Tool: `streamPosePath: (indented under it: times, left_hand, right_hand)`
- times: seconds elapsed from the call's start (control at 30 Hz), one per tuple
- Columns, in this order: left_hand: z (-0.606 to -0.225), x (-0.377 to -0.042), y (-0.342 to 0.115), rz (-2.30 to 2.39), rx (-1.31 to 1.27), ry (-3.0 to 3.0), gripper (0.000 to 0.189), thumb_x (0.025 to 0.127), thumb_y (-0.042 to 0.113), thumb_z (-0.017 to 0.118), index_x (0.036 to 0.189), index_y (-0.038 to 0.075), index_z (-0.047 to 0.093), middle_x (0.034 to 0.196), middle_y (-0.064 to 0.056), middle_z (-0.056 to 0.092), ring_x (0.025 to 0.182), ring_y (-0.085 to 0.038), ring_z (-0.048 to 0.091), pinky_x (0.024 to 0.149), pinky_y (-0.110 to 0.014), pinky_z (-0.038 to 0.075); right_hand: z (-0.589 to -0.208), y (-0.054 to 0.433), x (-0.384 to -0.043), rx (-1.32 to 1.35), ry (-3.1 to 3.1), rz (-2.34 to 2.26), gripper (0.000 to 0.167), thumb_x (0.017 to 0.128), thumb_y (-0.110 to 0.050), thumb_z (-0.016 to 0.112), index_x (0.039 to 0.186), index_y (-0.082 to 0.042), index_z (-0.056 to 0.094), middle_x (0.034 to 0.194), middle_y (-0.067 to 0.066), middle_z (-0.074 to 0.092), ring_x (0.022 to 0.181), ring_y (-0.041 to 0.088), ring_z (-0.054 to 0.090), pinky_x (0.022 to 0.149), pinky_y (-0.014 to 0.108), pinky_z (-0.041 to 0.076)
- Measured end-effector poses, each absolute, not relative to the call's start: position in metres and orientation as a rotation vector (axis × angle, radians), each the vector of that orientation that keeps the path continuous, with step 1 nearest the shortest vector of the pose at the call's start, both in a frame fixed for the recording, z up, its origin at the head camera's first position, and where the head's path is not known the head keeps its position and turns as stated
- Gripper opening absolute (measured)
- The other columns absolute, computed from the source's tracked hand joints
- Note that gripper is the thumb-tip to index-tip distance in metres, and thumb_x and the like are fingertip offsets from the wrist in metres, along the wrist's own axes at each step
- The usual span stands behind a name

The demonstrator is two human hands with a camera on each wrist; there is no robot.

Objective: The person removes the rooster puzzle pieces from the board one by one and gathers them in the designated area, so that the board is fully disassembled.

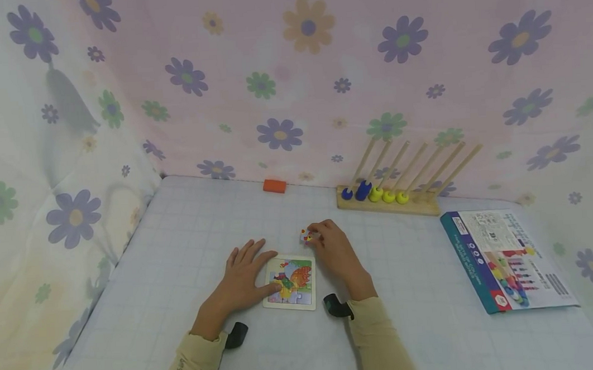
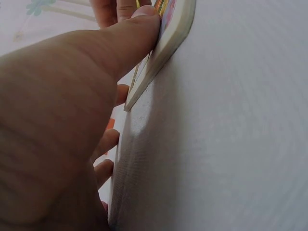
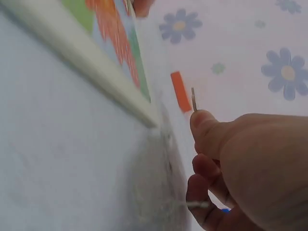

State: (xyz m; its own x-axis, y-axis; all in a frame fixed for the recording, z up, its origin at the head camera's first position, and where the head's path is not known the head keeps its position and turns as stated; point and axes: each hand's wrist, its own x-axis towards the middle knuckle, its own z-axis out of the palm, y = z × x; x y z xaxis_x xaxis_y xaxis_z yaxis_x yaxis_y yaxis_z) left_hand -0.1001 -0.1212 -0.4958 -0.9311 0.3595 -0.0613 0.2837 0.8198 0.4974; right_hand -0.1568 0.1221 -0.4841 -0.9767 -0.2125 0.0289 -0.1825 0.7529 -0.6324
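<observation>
A small square jigsaw puzzle (image 1: pixel 305 306) in a pale frame lies on the table, its picture showing a bright red-orange bird shape. My left hand (image 1: pixel 242 280) is spread flat at its left side, the thumb lying over the picture and the index fingertip at the upper left corner. Just beyond the upper right corner, my right hand (image 1: pixel 336 254) pinches a puzzle piece (image 1: pixel 304 236) with red and yellow marks between thumb and fingers. The right wrist view shows this puzzle piece (image 3: pixel 194 97) edge-on, as a thin strip above the thumb tip.
An orange block (image 1: pixel 275 186) lies at the table's back edge. To its right stands a wooden peg base (image 1: pixel 348 203) with upright rods, carrying blue and yellow beads. A printed box (image 1: pixel 507 260) lies at the right. Flowered cloth (image 1: pixel 311 83) hangs behind the table.
</observation>
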Motion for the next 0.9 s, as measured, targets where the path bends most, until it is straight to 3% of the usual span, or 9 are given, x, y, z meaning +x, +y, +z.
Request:
streamPosePath:
  times: [0.33,0.9]
  left_hand:
    - [-0.498,-0.100,-0.120,0.756,0.493,2.852,0.072,0.085,0.048,0.079,0.147,0.023,0.053,0.167,-0.010,0.031,0.158,-0.036,0.019,0.126,-0.064,0.011]
    - [-0.498,-0.101,-0.121,0.714,0.495,2.861,0.070,0.086,0.048,0.079,0.147,0.025,0.053,0.167,-0.009,0.031,0.158,-0.035,0.018,0.127,-0.063,0.011]
  right_hand:
    - [-0.493,0.144,-0.182,-0.191,2.971,-0.913,0.028,0.099,-0.013,0.066,0.125,-0.006,0.067,0.125,0.016,0.062,0.120,0.035,0.061,0.105,0.050,0.050]
    - [-0.491,0.144,-0.179,-0.120,2.912,-0.953,0.030,0.099,-0.011,0.065,0.129,-0.007,0.067,0.131,0.015,0.058,0.106,0.028,0.060,0.094,0.043,0.052]
